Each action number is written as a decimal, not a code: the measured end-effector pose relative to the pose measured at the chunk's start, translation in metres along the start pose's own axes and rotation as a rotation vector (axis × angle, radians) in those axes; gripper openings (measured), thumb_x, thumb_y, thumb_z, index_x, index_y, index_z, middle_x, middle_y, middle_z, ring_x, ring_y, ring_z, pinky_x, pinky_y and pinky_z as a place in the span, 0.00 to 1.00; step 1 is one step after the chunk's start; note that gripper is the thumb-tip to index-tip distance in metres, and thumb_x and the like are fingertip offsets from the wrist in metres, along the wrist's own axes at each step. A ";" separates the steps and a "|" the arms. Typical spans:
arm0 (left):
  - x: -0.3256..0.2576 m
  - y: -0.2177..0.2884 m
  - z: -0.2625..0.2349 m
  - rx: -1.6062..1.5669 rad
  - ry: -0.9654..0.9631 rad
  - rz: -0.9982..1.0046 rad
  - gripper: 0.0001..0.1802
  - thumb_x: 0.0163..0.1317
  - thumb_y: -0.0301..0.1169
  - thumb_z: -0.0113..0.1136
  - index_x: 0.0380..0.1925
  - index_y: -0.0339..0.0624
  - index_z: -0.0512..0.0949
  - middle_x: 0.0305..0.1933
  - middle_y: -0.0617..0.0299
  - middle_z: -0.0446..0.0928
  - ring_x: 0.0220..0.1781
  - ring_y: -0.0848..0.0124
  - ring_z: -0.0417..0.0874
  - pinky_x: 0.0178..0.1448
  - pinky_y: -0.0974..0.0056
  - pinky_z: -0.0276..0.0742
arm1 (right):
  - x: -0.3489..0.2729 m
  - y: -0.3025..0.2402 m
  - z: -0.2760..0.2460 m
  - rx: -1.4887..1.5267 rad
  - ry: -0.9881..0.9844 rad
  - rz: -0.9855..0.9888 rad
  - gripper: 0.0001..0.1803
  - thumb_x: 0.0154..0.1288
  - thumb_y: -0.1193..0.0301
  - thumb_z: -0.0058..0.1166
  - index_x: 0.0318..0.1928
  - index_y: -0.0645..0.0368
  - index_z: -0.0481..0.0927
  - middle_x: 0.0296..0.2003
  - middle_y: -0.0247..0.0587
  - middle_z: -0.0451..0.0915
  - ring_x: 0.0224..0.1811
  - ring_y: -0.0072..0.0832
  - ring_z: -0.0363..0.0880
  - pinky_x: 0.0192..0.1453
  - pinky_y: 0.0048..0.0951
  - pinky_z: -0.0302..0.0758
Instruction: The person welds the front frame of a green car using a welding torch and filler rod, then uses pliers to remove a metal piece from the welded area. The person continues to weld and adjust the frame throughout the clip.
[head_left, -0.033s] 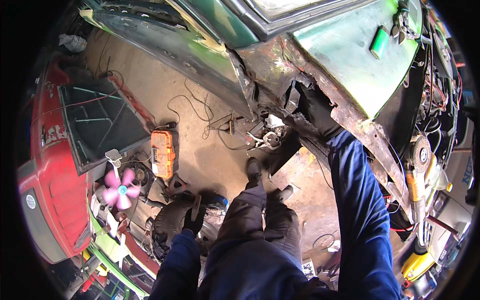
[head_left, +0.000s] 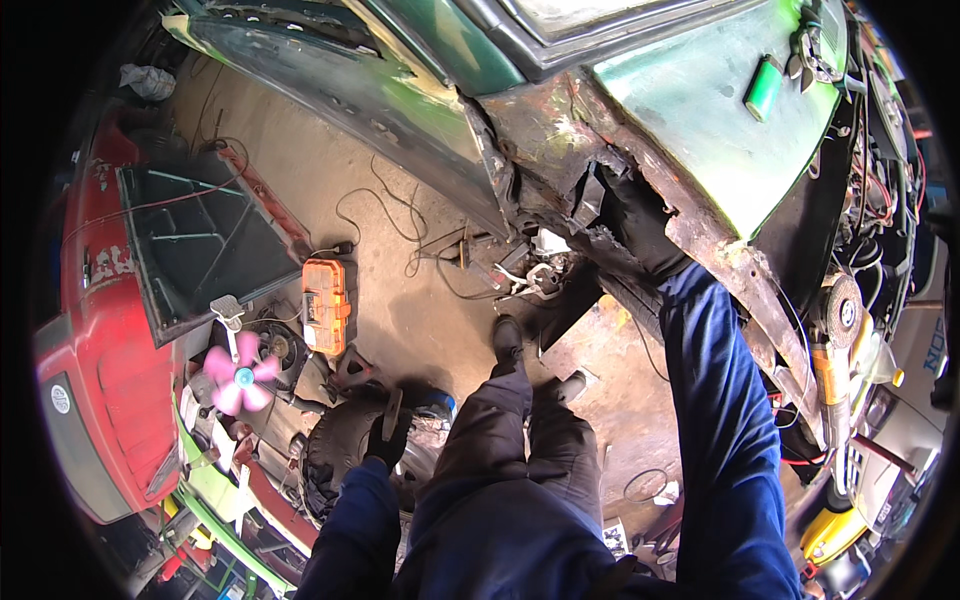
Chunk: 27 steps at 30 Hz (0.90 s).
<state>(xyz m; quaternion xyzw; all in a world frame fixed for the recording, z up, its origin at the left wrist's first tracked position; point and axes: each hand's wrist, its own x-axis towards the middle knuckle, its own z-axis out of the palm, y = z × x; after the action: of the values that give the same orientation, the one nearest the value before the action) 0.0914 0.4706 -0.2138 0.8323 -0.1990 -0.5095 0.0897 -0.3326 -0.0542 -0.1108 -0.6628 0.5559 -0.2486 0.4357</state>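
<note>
My left hand (head_left: 389,442), in a black glove, is closed around a narrow, flat, greyish strip (head_left: 393,409) that sticks up past the fingers. It is low on the left, above a dark rounded bulky thing (head_left: 335,445). My right arm stretches forward to the green car body, and my black-gloved right hand (head_left: 645,232) is inside a jagged hole in the rusted panel (head_left: 545,135). Its fingers are lost in the dark of the cavity. A shiny piece of metal (head_left: 588,205) shows at the hole's left edge, but whether I touch it cannot be seen.
On the green fender (head_left: 690,120) lie a green lighter (head_left: 763,88) and locking pliers (head_left: 815,55). An angle grinder (head_left: 835,345) hangs at the right. An orange toolbox (head_left: 325,310), a pink-bladed fan (head_left: 242,375), cables (head_left: 415,235) and clamps (head_left: 535,280) are around the floor.
The pink fan blades have turned. The view has shifted very slightly; both hands keep their places.
</note>
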 end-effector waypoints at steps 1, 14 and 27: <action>-0.001 -0.001 0.002 -0.046 0.001 0.020 0.33 0.70 0.60 0.74 0.54 0.40 0.85 0.45 0.54 0.87 0.50 0.58 0.89 0.54 0.49 0.83 | -0.001 -0.002 0.000 -0.003 -0.005 0.003 0.12 0.80 0.68 0.55 0.57 0.58 0.77 0.44 0.48 0.79 0.45 0.42 0.80 0.50 0.44 0.76; -0.005 0.027 0.004 0.098 0.029 0.022 0.28 0.71 0.57 0.74 0.49 0.42 0.86 0.42 0.57 0.83 0.45 0.64 0.83 0.51 0.51 0.80 | -0.009 -0.013 -0.004 -0.112 -0.028 0.012 0.15 0.81 0.65 0.55 0.61 0.58 0.76 0.48 0.51 0.81 0.49 0.45 0.81 0.55 0.46 0.77; -0.008 0.047 0.001 0.125 0.093 0.170 0.33 0.72 0.60 0.70 0.53 0.37 0.86 0.46 0.47 0.88 0.51 0.52 0.90 0.54 0.48 0.81 | -0.005 -0.034 -0.006 -0.210 -0.083 0.052 0.19 0.82 0.63 0.54 0.66 0.58 0.76 0.53 0.54 0.82 0.53 0.49 0.83 0.59 0.48 0.79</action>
<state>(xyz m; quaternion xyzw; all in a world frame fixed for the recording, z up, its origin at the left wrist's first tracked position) 0.0764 0.4319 -0.1913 0.8391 -0.2958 -0.4476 0.0896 -0.3214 -0.0512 -0.0782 -0.6998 0.5773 -0.1501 0.3929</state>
